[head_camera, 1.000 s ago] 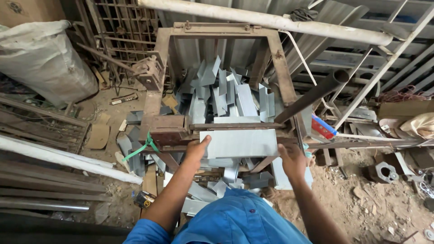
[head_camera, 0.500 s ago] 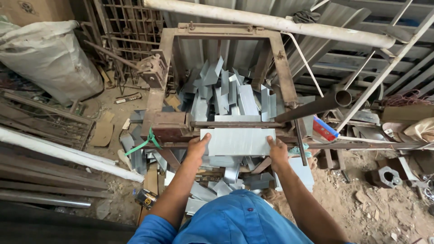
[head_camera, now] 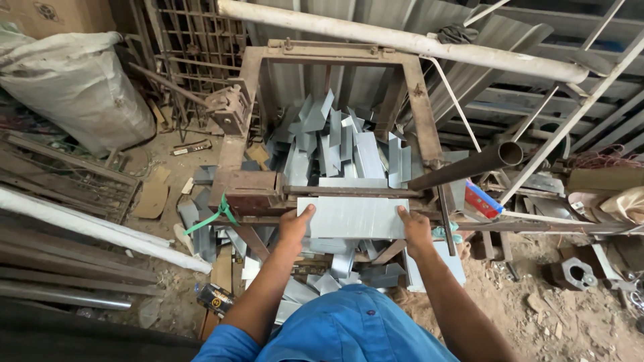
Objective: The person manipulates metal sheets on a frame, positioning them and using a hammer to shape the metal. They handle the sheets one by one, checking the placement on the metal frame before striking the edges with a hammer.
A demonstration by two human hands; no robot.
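Note:
A flat grey metal sheet (head_camera: pixel 352 216) lies on the bed of a rusty frame machine (head_camera: pixel 251 191), its far edge under the blade bar. My left hand (head_camera: pixel 295 226) grips the sheet's left near corner. My right hand (head_camera: pixel 414 230) grips its right near edge. Behind the blade, several bent grey sheet pieces (head_camera: pixel 339 144) are heaped inside the frame. More cut pieces (head_camera: pixel 315 285) lie on the ground under the machine.
A long pipe lever (head_camera: pixel 469 166) sticks out to the right of the machine. A white pipe (head_camera: pixel 402 40) crosses overhead. A large white sack (head_camera: pixel 77 87) stands at the left, with bars and pipes (head_camera: pixel 87 228) below it. Metal scraps litter the sandy ground at the right.
Both hands have slid the sheet further in under the blade bar, and my hands sit closer to the frame. The pipe lever has risen a little.

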